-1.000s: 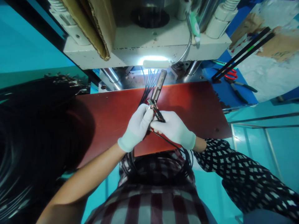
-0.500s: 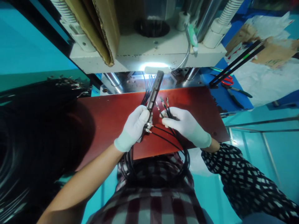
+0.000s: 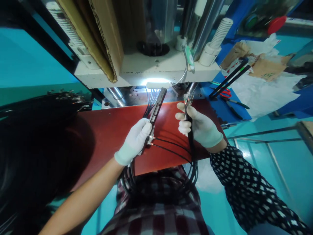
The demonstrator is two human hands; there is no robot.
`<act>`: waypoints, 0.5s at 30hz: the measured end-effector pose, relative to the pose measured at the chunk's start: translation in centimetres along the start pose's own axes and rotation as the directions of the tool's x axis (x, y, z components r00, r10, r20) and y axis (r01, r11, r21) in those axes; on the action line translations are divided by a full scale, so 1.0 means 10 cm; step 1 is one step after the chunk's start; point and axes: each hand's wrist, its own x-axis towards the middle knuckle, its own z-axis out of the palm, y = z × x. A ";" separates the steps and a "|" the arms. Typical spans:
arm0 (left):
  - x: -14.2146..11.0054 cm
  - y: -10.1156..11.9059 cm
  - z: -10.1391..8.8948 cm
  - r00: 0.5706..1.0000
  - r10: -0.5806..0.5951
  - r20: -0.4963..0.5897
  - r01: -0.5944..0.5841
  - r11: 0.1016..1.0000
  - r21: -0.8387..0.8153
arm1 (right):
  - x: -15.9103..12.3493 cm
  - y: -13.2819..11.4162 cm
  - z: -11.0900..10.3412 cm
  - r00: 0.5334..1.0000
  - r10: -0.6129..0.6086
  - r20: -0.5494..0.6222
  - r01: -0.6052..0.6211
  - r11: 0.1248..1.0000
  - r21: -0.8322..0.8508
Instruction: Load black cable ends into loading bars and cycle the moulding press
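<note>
me: left hand [image 3: 137,138] just off center toward eight o'clock, and i've got it clamped around a dark metal bar [image 3: 157,106], tip tilted up at one o'clock.

mate: and the right hand [image 3: 199,127]?

me: out at three, fingers curled round a bundle of black cables [image 3: 192,143], thumb closing it in! metal ends [image 3: 188,98] poke out above, pointing twelve.

mate: what's that by the bar?

me: two loose cables [image 3: 171,150], ends touching my left hand, running toward four o'clock. from here i can't tell whether they're seated in the bar or just pinched.

mate: all over the red bench [image 3: 110,137]?

me: yes, white light bar [image 3: 158,85] glowing at twelve, big black cable heap [image 3: 36,147] at nine.
</note>
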 end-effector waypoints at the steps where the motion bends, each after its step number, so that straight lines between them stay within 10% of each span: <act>1: 0.00 0.00 0.00 1.000 0.000 0.004 0.000 1.000 -0.011 | 0.02 -0.01 0.02 1.000 0.003 0.011 -0.003 1.000 0.021; 8: 0.01 -0.01 0.01 0.999 -0.002 0.054 0.009 0.992 -0.127 | 0.11 -0.02 0.23 0.951 0.102 0.290 -0.135 0.986 0.097; 15: 0.03 -0.03 -0.03 0.998 -0.016 0.066 0.027 0.985 -0.170 | -0.12 -0.27 -0.14 0.982 -0.177 0.064 0.172 0.982 0.079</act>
